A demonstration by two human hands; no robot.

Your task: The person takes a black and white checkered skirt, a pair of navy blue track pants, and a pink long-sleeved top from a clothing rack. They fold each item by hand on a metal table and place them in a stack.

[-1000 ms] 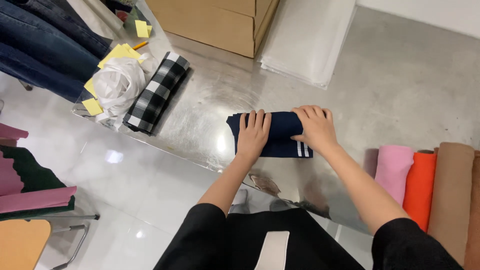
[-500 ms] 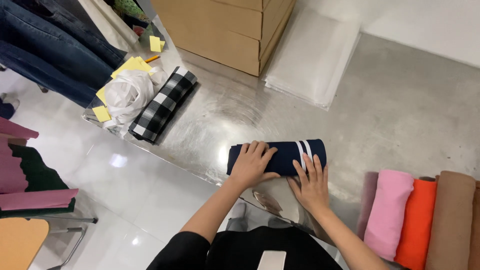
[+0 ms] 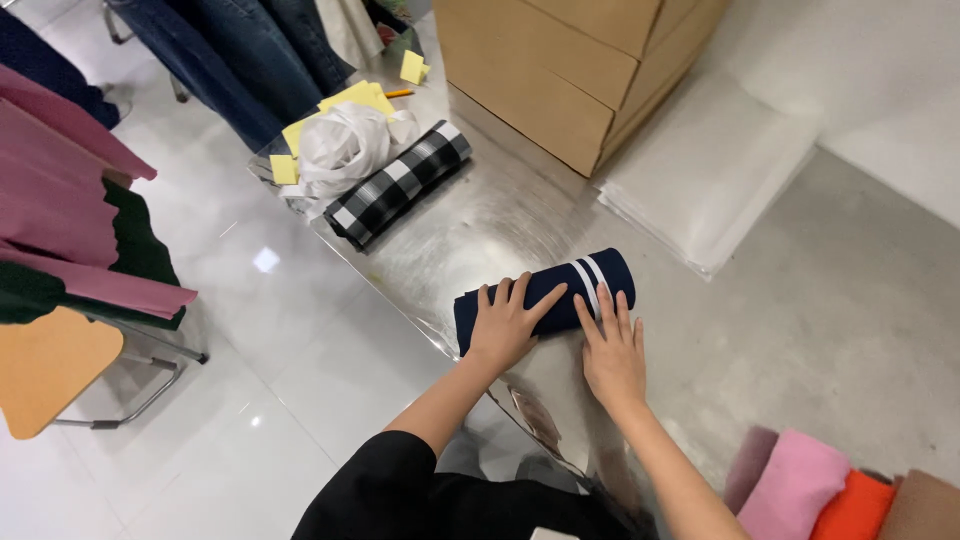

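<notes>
Already the navy garment [image 3: 545,300] with two white stripes lies rolled into a tight tube on the metal surface [image 3: 480,220], just short of the cardboard box [image 3: 560,70], with little left to roll. The left hand [image 3: 505,325] and right hand [image 3: 612,350] press flat on it, fingers spread, gripping nothing. Since a second ago the right hand has moved from the roll's top to its near edge.
</notes>
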